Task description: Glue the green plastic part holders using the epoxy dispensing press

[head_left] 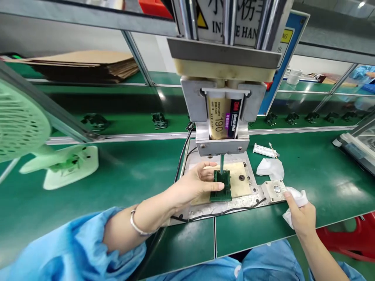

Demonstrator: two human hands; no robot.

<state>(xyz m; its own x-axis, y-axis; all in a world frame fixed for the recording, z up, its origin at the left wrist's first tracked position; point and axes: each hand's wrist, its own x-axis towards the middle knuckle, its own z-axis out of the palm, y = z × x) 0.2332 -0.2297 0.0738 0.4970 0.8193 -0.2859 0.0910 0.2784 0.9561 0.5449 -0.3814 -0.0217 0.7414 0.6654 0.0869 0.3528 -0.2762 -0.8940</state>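
Note:
My left hand [202, 183] grips a dark green plastic part [221, 187] between thumb and fingers. That part is over a cream plate [240, 179] on the metal base of a press. Just above it, the thin nozzle [222, 164] of a two-tube adhesive cartridge [224, 117] points down, its tip at the part's upper area; whether they touch I cannot tell. My right hand [303, 212] is closed on a crumpled white tissue [297, 197], beside a metal block with a round button [276, 189]. Its fingertips are at the block's edge.
Right of the press lie a small white tube [265, 150], a cotton swab [274, 150] and another tissue [271, 168]. A green fan [70, 164] stands at left. Several dark parts [159, 120] line the back ledge, with cardboard sheets [88, 64] above. A black cable [202, 215] crosses the base.

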